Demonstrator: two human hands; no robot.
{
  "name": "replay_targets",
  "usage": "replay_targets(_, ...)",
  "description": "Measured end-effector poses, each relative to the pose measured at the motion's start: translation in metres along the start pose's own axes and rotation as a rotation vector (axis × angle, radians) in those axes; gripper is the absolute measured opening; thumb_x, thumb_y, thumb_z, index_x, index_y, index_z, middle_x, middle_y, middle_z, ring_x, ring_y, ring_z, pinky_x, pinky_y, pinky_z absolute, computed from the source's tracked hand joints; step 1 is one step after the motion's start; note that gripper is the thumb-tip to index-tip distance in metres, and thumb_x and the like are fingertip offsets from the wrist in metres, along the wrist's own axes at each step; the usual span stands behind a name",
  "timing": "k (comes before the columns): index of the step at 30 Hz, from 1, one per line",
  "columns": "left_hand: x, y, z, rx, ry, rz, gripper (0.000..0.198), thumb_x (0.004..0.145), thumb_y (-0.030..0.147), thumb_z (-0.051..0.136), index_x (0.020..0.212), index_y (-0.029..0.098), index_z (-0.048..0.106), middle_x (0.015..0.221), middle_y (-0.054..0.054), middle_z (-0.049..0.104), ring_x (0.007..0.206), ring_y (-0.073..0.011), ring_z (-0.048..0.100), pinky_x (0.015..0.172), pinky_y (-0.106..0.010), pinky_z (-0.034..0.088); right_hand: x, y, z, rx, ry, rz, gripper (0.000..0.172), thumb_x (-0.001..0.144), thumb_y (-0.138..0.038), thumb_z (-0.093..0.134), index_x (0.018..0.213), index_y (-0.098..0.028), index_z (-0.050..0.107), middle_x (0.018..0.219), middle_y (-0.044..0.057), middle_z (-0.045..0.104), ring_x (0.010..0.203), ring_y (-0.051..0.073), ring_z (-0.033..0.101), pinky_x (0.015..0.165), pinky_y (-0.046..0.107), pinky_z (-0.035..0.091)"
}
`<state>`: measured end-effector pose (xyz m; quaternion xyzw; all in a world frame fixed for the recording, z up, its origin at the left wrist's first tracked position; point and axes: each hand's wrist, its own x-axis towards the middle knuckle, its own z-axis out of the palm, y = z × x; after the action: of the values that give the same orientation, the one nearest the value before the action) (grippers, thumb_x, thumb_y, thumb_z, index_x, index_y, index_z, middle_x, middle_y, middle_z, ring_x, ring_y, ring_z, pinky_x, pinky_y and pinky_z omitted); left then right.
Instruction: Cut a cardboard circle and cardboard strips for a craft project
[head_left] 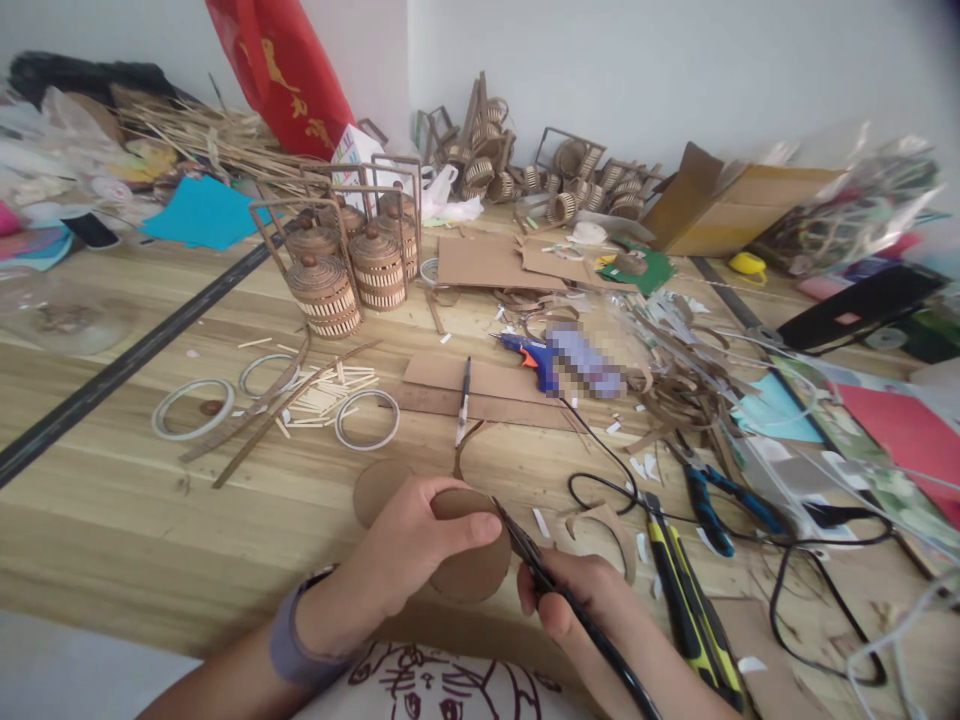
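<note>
At the near edge of the desk (150, 535), the left hand (412, 540) pinches a brown disc (472, 572) between thumb and fingers, seemingly to steady its rim against the scissors (527, 548) gripped in the right hand (589, 590). The glue gun (534, 360) lies farther in, perhaps to leave the hands room. By the far edge, a red bag (300, 75) bears gold characters too slanted and blurred to read.

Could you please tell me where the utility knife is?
In the head view, the utility knife lies at lower right, just right of the right hand and below the blue-handled pliers.
</note>
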<state>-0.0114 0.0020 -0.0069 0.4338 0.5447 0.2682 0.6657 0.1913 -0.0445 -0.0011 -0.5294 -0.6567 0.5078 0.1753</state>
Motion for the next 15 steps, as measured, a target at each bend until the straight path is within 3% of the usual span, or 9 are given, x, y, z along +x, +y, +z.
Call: replay_targets(15, 0.0005, -0.0005, -0.0051, 0.019, -0.061, 0.005, 0.046, 0.063, 0.051, 0.081, 0.094, 0.016, 0.080, 0.095, -0.006, 0.079, 0.094, -0.0283, 0.067, 0.077, -0.032, 0.051, -0.0001, 0.0006, -0.0028, -0.005, -0.038, 0.004, 0.079, 0.076, -0.097, 0.029, 0.068, -0.020, 0.047, 0.062, -0.004, 0.040, 0.059, 0.012, 0.038, 0.054, 0.027, 0.024)
